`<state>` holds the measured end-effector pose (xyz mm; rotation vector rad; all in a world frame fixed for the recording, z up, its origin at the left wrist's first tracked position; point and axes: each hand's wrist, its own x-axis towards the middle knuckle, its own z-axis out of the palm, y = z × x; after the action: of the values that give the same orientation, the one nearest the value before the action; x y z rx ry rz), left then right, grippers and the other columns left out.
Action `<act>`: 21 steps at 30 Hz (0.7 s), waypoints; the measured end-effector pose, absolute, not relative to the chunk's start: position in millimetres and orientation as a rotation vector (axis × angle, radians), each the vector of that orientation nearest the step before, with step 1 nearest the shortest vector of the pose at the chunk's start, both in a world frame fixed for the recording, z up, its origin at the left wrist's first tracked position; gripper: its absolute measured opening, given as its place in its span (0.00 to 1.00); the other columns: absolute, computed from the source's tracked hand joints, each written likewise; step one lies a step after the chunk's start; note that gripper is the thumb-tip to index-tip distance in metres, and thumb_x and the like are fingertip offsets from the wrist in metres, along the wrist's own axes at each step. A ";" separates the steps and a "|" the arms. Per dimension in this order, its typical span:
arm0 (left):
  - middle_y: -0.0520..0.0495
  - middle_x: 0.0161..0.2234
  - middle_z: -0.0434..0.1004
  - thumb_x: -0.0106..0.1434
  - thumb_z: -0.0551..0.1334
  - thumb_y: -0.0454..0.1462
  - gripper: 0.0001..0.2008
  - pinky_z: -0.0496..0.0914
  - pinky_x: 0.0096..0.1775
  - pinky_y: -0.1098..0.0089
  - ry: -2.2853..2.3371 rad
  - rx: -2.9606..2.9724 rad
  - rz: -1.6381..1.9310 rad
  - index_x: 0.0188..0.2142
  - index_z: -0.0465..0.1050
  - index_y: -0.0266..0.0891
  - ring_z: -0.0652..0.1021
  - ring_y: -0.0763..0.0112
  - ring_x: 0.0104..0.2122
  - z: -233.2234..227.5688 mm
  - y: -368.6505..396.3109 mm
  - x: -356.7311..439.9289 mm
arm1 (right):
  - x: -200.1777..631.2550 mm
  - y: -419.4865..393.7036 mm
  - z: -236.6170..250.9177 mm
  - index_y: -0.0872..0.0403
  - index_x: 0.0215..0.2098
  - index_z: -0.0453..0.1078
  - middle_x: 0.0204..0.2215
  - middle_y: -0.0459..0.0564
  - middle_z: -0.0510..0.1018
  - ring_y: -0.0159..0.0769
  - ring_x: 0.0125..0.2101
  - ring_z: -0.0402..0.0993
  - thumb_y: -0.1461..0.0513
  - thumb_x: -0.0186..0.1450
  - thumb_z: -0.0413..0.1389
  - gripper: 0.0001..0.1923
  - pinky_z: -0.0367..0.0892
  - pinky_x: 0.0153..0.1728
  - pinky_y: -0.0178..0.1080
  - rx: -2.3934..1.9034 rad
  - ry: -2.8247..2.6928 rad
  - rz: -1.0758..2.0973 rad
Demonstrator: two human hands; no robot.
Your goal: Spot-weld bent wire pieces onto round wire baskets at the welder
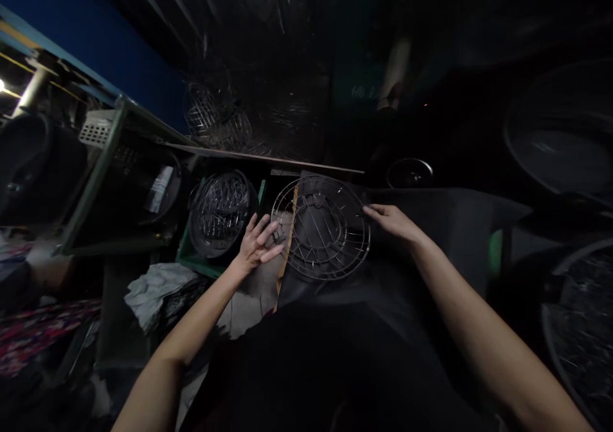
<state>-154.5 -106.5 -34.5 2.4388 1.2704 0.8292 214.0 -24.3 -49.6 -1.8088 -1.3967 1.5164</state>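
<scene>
A round wire fan guard (322,229) lies flat on a dark work surface (431,227) in front of me. My left hand (257,243) rests at its left rim, fingers spread and touching the wire. My right hand (391,220) reaches the guard's right rim, fingertips on or just at the outer ring. In this dim light I cannot tell if either hand grips the wire. A thin wooden strip (287,253) runs beneath the guard's left side.
A dark tub of wire guards (221,213) stands left of the guard. More stacked wire guards (218,115) sit at the back. A green metal rack (96,176) is at left, crumpled cloth (153,291) below it. Large dark round shapes (560,138) fill the right.
</scene>
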 end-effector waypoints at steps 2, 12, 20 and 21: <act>0.49 0.46 0.75 0.54 0.66 0.42 0.08 0.51 0.59 0.43 1.470 2.219 0.901 0.32 0.69 0.48 0.68 0.58 0.57 -32.3 -112.4 -155.2 | 207.2 -22.3 -58.7 0.55 0.32 0.76 0.32 0.50 0.80 0.42 0.35 0.77 0.51 0.56 0.59 0.16 0.71 0.42 0.47 -1.733 -1.292 1.646; 0.47 0.41 0.76 0.56 0.64 0.46 0.44 0.55 0.58 0.54 1.349 0.752 0.917 0.63 0.37 0.45 0.75 0.65 0.48 3.5 -106.1 -121.4 | 205.8 -22.3 -69.1 0.52 0.31 0.75 0.29 0.49 0.80 0.41 0.34 0.77 0.55 0.58 0.59 0.10 0.73 0.41 0.46 -1.616 -0.903 1.930; 0.49 0.35 0.79 0.54 0.63 0.44 0.44 0.54 0.56 0.55 1.287 0.610 0.933 0.63 0.39 0.42 0.78 0.62 0.44 8.1 -104.4 -120.2 | 210.1 -23.7 -64.1 0.52 0.36 0.73 0.33 0.53 0.80 0.44 0.38 0.77 0.43 0.62 0.46 0.25 0.72 0.39 0.50 -1.363 -1.033 2.182; 0.49 0.35 0.79 0.54 0.63 0.44 0.44 0.55 0.56 0.55 1.271 0.580 0.939 0.63 0.39 0.42 0.78 0.62 0.43 6.3 -105.4 -121.4 | 212.6 -24.6 -61.7 0.53 0.37 0.72 0.34 0.55 0.80 0.45 0.39 0.76 0.42 0.62 0.46 0.26 0.72 0.39 0.51 -1.395 -1.105 2.067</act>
<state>-121.4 -105.4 6.3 0.5797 1.2715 0.9393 212.6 -24.6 -61.7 -1.3955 -1.1051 2.0674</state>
